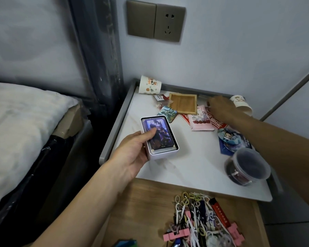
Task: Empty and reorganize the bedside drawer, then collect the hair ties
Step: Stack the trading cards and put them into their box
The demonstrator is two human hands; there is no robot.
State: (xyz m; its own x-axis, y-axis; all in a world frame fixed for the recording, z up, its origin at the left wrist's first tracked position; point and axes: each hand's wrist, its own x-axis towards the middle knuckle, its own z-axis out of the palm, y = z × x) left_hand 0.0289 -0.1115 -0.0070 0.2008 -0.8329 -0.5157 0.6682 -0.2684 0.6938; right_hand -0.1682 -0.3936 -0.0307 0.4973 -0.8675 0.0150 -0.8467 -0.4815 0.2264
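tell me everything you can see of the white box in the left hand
The white box is small, rectangular, round-cornered, glossy like plastic, with no lid on. A card lies in it face up: a purple illustrated figure, dark gold-edged border. The left hand grips its left side, thumb on the card. It is low over the nightstand top, left part; whether it rests there is unclear.

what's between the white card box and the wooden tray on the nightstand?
Head view: a small blue-green packet lies between the card box, held by the left hand, and the wooden tray.
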